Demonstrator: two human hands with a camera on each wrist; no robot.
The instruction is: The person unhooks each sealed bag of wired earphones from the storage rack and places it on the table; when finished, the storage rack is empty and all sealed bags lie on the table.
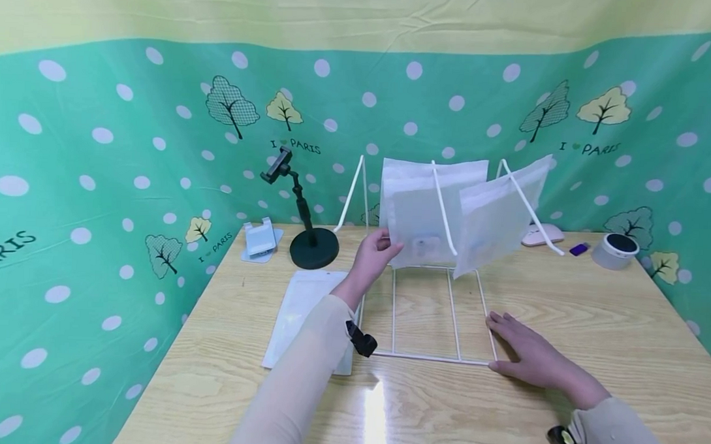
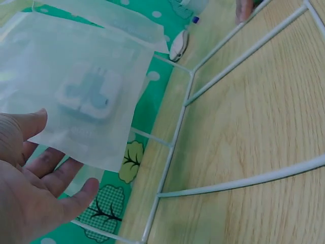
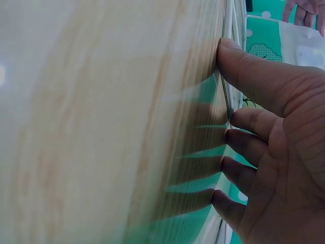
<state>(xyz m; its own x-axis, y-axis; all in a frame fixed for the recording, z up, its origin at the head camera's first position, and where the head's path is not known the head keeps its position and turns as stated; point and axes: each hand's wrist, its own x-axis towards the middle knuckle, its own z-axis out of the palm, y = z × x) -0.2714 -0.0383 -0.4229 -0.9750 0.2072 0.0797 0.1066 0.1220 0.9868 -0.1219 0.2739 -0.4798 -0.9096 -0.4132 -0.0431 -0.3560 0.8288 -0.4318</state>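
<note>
One left hand (fingers loosely parted) meets one bag; one right hand, fingers spread, touches one rack.

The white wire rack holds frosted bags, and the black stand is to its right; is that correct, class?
Not quite: the black stand is to the left of the white wire rack, as the head view shows. The rack does hold frosted bags.

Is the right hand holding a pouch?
No, the right hand is at the edge of the white rack, apart from the pouches.
</note>
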